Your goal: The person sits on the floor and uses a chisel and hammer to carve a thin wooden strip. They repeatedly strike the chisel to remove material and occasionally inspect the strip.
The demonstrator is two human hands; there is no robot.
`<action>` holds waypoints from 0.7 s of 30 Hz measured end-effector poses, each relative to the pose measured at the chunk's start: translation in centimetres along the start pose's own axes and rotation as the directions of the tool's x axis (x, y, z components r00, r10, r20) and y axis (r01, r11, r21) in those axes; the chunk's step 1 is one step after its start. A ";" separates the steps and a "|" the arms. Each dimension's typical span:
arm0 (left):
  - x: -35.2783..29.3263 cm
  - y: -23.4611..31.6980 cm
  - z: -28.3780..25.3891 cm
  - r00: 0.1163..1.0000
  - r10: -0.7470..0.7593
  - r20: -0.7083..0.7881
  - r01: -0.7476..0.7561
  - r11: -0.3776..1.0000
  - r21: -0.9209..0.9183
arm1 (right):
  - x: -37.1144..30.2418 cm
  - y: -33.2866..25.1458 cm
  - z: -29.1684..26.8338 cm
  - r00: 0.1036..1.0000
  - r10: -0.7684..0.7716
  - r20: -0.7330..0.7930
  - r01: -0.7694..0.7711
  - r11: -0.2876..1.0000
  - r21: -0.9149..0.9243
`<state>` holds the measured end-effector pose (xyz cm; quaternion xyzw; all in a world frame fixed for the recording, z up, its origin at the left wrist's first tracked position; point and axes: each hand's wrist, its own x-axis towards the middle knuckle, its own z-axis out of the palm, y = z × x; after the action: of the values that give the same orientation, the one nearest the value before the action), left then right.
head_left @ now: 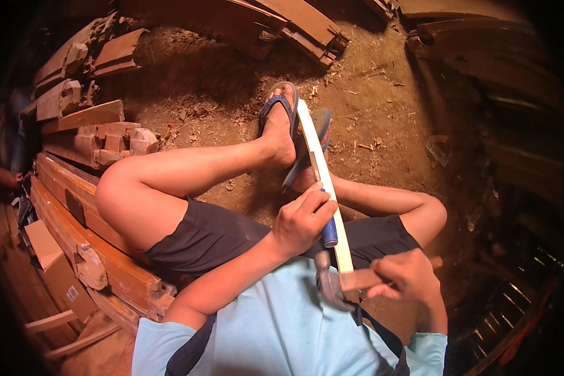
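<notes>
A long, narrow pale wood strip [342, 247] runs from between my sandalled feet up toward my lap. My left hand [302, 219] is closed around a chisel with a blue handle [329, 235], held along the strip; its blade is mostly hidden by my fingers. Just beyond my fingertips, a shallow notch [314, 164] shows in the strip's side. My right hand [408, 276] grips the wooden handle of a claw hammer [328, 282]. The dark hammer head hangs close to the butt of the chisel, with a small gap between them.
Stacked reddish-brown timbers [84, 250] lie along my left, beside a cardboard box [66, 285]. More boards [301, 28] lie ahead. Wood shavings [370, 147] litter the dirt floor. Dark timber [501, 69] stands at the right. At the far left edge, a blurred person [12, 169] is partly visible.
</notes>
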<state>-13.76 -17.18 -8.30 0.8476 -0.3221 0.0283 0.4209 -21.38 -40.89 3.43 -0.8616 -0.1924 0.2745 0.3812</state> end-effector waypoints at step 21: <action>0.5 -0.5 0.8 0.999 0.029 -0.012 -0.029 0.999 0.044 | 0.8 1.6 1.6 0.987 -0.067 -0.149 0.043 0.987 -0.158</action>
<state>-13.21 -17.80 -8.96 0.8516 -0.3310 0.0468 0.4038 -21.52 -40.58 1.09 -0.9014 -0.2068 0.1812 0.3346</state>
